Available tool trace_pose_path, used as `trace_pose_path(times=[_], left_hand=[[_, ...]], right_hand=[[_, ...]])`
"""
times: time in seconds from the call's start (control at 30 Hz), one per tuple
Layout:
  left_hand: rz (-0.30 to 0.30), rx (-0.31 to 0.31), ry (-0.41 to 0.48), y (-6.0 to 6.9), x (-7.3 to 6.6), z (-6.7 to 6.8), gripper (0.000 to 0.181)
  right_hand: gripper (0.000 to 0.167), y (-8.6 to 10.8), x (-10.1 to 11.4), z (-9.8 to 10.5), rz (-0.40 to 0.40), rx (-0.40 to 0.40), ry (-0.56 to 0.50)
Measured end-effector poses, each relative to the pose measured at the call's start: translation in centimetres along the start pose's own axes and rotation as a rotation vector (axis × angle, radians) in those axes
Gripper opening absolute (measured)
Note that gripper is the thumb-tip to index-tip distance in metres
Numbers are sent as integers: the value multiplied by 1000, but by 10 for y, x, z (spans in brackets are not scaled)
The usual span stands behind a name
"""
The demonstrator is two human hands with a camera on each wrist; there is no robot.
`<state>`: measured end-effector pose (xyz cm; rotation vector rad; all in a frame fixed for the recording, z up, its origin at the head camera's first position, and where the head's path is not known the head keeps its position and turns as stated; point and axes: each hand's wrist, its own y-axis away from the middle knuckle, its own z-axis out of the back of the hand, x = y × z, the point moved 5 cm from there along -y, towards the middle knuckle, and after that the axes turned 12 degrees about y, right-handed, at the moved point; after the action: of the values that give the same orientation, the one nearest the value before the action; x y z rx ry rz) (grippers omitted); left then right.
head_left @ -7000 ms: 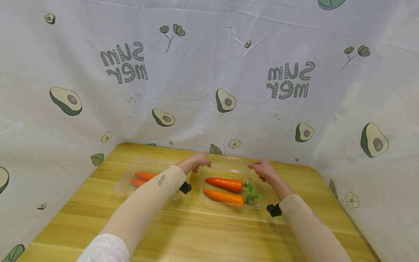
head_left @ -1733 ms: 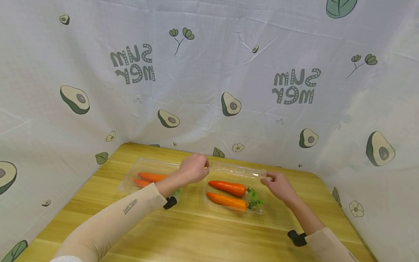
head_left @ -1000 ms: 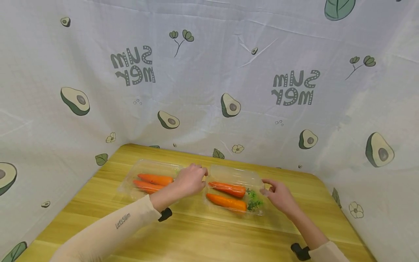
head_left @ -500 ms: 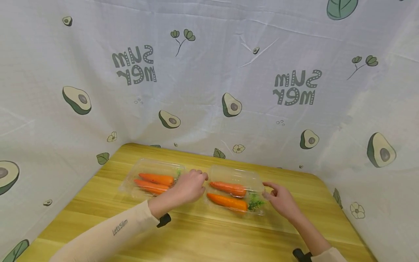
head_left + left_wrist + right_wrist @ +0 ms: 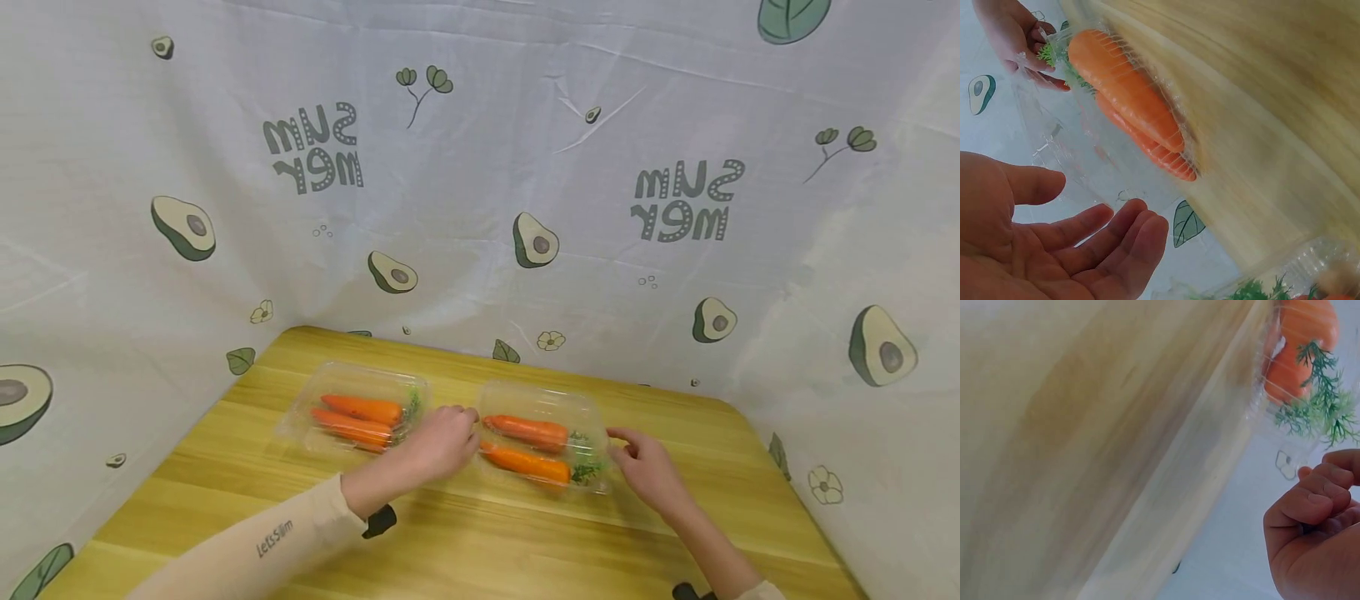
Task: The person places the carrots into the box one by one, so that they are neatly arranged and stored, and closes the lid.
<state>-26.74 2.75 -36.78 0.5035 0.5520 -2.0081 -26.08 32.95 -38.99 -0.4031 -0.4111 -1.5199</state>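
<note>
A clear plastic clamshell container (image 5: 536, 401) lies right of the table's middle, its lid down over two orange carrots (image 5: 528, 461) with green tops. My left hand (image 5: 444, 437) is at its left end; in the left wrist view the thumb and bent fingers stand apart, with nothing between them. My right hand (image 5: 651, 468) is at the right end, thumb and index finger pinching the clear plastic edge there. Its other fingers are curled in the right wrist view, where the index fingertip is out of frame.
A second clear container (image 5: 358, 372) with carrots (image 5: 363, 409) lies to the left, partly behind my left hand. The wooden table (image 5: 480, 542) meets a white cloth (image 5: 450, 167) printed with avocados at its back and sides.
The right container's lid, standing up at first, has come down over the carrots. Both hands have moved toward me with it, and the left fingers have come off the lid.
</note>
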Motion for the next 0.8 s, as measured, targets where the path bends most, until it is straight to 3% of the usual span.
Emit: trace_pose_path(times=[0.5, 0.6, 0.8], left_hand=[[230, 22, 331, 9, 12, -19, 52], [250, 18, 395, 11, 13, -20, 57], [286, 32, 500, 12, 21, -23, 62]], right_hand=[[41, 7, -8, -3, -69, 37, -53], [46, 9, -10, -2, -82, 49, -52], [57, 13, -11, -3, -143, 108, -148]])
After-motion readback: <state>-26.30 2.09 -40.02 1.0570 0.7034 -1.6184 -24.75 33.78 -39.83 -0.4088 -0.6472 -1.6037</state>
